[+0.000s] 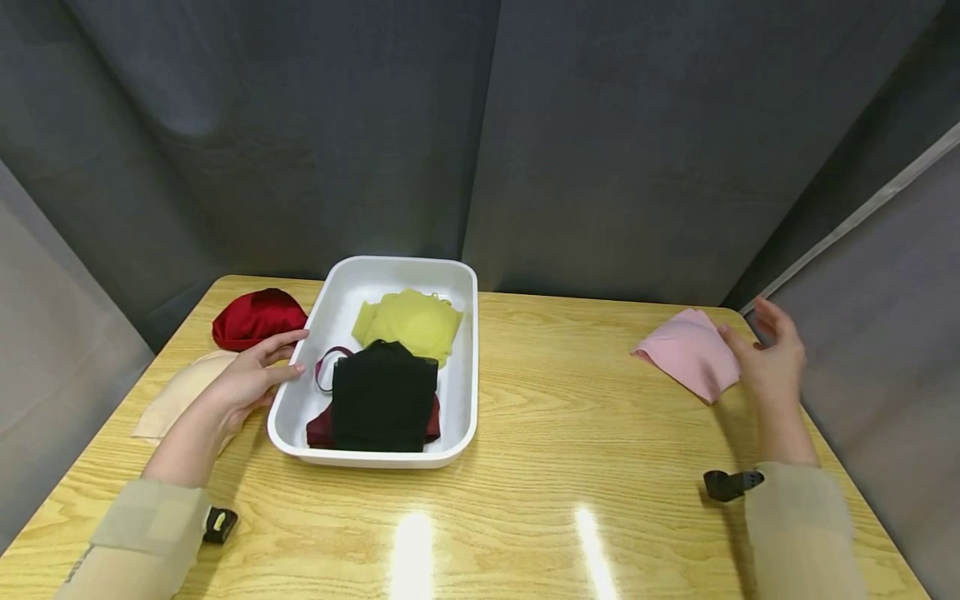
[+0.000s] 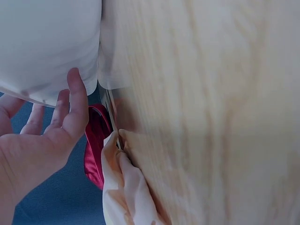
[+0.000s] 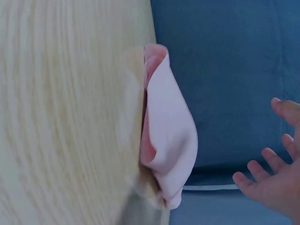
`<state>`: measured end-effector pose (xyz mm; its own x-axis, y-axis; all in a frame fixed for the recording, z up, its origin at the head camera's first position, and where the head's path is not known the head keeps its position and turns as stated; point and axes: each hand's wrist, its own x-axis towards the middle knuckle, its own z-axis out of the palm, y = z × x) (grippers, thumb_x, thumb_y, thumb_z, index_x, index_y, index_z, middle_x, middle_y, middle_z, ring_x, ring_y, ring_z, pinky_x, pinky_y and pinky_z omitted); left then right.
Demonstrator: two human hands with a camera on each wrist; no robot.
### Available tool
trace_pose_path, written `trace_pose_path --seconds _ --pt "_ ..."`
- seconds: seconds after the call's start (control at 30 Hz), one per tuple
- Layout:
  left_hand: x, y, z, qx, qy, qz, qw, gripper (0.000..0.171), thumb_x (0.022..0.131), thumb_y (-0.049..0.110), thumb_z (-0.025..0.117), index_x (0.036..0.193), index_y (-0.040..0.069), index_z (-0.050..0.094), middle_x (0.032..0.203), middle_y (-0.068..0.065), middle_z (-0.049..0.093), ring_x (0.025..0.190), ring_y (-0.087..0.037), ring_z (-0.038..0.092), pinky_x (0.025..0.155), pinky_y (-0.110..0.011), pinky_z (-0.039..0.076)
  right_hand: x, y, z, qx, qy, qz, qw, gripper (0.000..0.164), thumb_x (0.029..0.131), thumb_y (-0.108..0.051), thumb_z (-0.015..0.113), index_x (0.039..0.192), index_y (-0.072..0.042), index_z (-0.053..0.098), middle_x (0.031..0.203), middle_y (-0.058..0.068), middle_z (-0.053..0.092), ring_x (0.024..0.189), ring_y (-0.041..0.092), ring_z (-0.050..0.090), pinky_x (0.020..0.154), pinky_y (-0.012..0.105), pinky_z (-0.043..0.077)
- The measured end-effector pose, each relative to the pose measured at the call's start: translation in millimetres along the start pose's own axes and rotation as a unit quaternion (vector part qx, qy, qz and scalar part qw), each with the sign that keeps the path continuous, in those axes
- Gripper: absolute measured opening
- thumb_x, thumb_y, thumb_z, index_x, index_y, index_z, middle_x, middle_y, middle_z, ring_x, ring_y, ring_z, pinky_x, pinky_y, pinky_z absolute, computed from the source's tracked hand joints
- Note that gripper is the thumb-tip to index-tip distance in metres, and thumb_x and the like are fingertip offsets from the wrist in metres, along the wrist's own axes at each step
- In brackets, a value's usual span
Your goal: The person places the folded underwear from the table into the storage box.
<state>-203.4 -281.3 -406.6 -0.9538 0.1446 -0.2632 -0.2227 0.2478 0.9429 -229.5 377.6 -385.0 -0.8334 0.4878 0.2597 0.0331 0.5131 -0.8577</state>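
Note:
My left hand [image 1: 251, 375] is at the left side of a white plastic tub [image 1: 471, 375], its fingertips at the rim and outer wall in the head view. In the left wrist view, its spread fingers [image 2: 77, 103] overlap the tub's wall. Inside the tub lie a folded yellow-green bra [image 1: 412, 323], a folded black garment [image 1: 384, 400] and, partly hidden beneath that, a dark red garment [image 1: 318, 429] with a strap loop. My right hand [image 1: 776, 358], fingers loosely bent and holding nothing, hovers just right of a folded pink bra [image 1: 690, 354] on the table.
Left of the tub, a shiny red bra [image 1: 258, 318] lies behind a beige one [image 1: 183, 392], partly covered by my left forearm. The wooden table [image 1: 570, 400] spans the front, with grey curtains [image 1: 637, 150] behind and at both sides.

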Motion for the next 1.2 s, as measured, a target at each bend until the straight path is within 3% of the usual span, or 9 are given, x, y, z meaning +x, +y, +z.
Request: trace_pose_path --seconds 0.1,0.17,0.23,0.3,0.4,0.63,0.87,1.0,1.2 --pt "0.2 0.0 0.0 0.001 0.000 0.000 1.0000 0.063 0.094 0.016 0.058 0.149 0.018 0.028 0.140 -0.019 0.033 0.108 -0.025 0.050 0.081 -0.031 0.053 3 7 -2 -0.011 -0.017 0.023 1.000 0.065 0.086 -0.028 0.068 0.144 -0.029 0.037 0.148 -0.006 0.038 0.135 0.011 0.033 0.102 0.021 0.037" --pt "0.3 0.1 0.1 0.002 0.001 -0.001 1.0000 0.063 0.094 0.017 0.059 0.149 0.018 0.028 0.140 -0.019 0.033 0.108 -0.025 0.050 0.081 -0.031 0.053 6 12 -3 -0.019 -0.029 0.035 0.999 0.067 0.086 -0.031 0.067 0.145 -0.030 0.035 0.150 -0.004 0.035 0.137 0.011 0.031 0.089 0.013 0.041" --pt "0.4 0.2 0.2 0.004 0.001 -0.002 1.0000 0.064 0.093 0.017 0.059 0.149 0.019 0.028 0.140 -0.019 0.033 0.108 -0.025 0.050 0.081 -0.031 0.053 8 17 -3 -0.027 -0.041 0.044 0.998 0.069 0.086 -0.033 0.067 0.147 -0.030 0.032 0.151 -0.003 0.032 0.138 0.014 0.029 0.090 0.014 0.042" --pt "0.4 0.2 0.2 0.004 0.000 -0.002 1.0000 0.064 0.093 0.017 0.059 0.149 0.019 0.027 0.141 -0.018 0.033 0.108 -0.025 0.050 0.081 -0.031 0.053 11 22 -2 -0.027 -0.053 0.052 0.997 0.071 0.087 -0.034 0.066 0.148 -0.028 0.030 0.153 0.000 0.029 0.140 0.019 0.027 0.098 0.022 0.041" --pt "0.4 0.0 0.1 0.003 0.000 -0.002 1.0000 0.064 0.093 0.018 0.059 0.149 0.019 0.027 0.141 -0.019 0.033 0.108 -0.025 0.050 0.082 -0.032 0.053 16 31 2 -0.019 -0.067 0.059 0.996 0.073 0.088 -0.035 0.064 0.150 -0.025 0.026 0.155 0.003 0.025 0.141 0.025 0.024 0.112 0.039 0.027" --pt "0.2 0.1 0.0 0.001 0.000 -0.001 1.0000 0.064 0.094 0.016 0.059 0.149 0.018 0.027 0.141 -0.019 0.033 0.108 -0.025 0.050 0.082 -0.033 0.053 25 52 7 -0.014 -0.084 0.091 0.992 0.081 0.083 -0.048 0.065 0.150 -0.027 0.024 0.156 0.001 0.021 0.142 0.026 0.021 0.114 0.035 0.023" --pt "0.3 0.1 0.1 0.003 0.000 -0.002 1.0000 0.063 0.094 0.016 0.058 0.149 0.018 0.028 0.141 -0.019 0.033 0.108 -0.025 0.050 0.082 -0.032 0.053 27 58 8 -0.021 -0.128 0.120 0.984 0.087 0.087 -0.047 0.061 0.152 -0.015 0.014 0.157 0.016 0.013 0.141 0.035 0.019 0.112 0.047 0.022" --pt "0.2 0.0 0.2 0.000 -0.001 -0.001 1.0000 0.063 0.094 0.016 0.058 0.149 0.018 0.028 0.141 -0.019 0.033 0.108 -0.026 0.050 0.081 -0.032 0.053 28 63 8 -0.016 -0.136 0.146 0.980 0.087 0.088 -0.046 0.061 0.153 -0.013 0.012 0.157 0.017 0.012 0.142 0.036 0.016 0.113 0.048 0.019" --pt "0.4 -0.4 0.2 -0.002 -0.001 -0.001 1.0000 0.063 0.094 0.016 0.058 0.149 0.018 0.027 0.142 -0.019 0.032 0.110 -0.027 0.049 0.082 -0.032 0.053 31 73 9 -0.010 -0.142 0.139 0.980 0.088 0.089 -0.044 0.059 0.152 -0.009 0.010 0.156 0.021 0.009 0.141 0.038 0.013 0.113 0.050 0.017"
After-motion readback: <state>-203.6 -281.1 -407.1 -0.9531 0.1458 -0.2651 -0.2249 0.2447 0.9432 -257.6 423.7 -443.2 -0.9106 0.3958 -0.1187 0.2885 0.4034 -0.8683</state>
